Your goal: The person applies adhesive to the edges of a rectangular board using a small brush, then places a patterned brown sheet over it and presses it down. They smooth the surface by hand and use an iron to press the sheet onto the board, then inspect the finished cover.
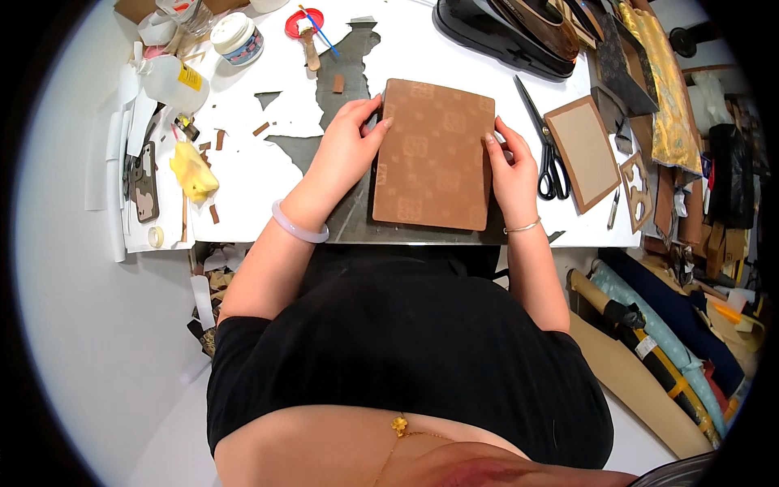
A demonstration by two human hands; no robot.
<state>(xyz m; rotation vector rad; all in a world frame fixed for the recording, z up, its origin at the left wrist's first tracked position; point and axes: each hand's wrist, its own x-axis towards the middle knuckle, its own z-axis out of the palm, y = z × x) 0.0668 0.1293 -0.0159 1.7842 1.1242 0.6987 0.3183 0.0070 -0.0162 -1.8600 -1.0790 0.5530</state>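
Observation:
A brown rectangular panel (434,154) with a faint pattern stands out in the middle, near the table's front edge. Whether it is a flat board or the top of a box, I cannot tell. My left hand (355,134) grips its left edge near the top, thumb on the face and fingers partly hidden. On the right edge, my right hand (511,166) pinches it with the thumb in front. Just right of that hand lie black-handled scissors (553,170), and beyond them a beige panel with a brown border (583,152).
A white tub (237,39), a clear bottle (176,84) and a red lid with a brush (304,24) are at the back left. Closer in lie a yellow cloth (193,172) and a phone (144,183). A dark glossy case (507,36) fills the back right. Material rolls (649,341) lean below.

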